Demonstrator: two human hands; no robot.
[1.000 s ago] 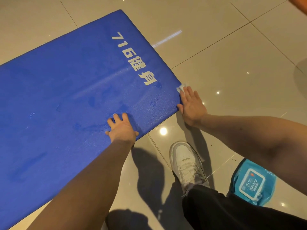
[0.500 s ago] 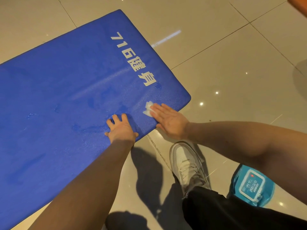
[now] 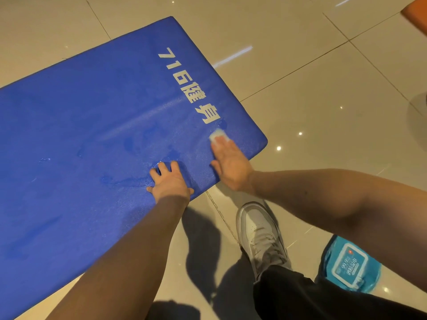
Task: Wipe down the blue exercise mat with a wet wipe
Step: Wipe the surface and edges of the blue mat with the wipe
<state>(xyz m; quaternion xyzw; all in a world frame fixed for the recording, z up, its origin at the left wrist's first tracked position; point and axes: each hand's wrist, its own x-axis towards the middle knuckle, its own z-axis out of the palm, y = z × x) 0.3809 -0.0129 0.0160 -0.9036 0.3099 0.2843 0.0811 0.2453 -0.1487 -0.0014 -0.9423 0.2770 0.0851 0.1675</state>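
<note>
A blue exercise mat [image 3: 92,139] with white lettering lies on the tiled floor, with darker wet streaks near its front edge. My right hand [image 3: 228,162] lies flat on the mat near its right corner, its straight fingers pressing a white wet wipe [image 3: 218,135] against the surface just below the lettering. Only the wipe's far end shows beyond the fingertips. My left hand [image 3: 169,181] rests on the mat's front edge with fingers spread and slightly bent, holding nothing.
A blue pack of wet wipes [image 3: 349,266] lies on the floor at lower right. My white sneaker [image 3: 258,232] and dark trouser leg [image 3: 323,299] stand just in front of the mat's edge. Glossy beige tiles [image 3: 323,100] surround the mat.
My right hand with the wipe moved from the mat's right corner edge leftward along the front edge, then up and to the right onto the surface below the lettering. The left hand stayed put.
</note>
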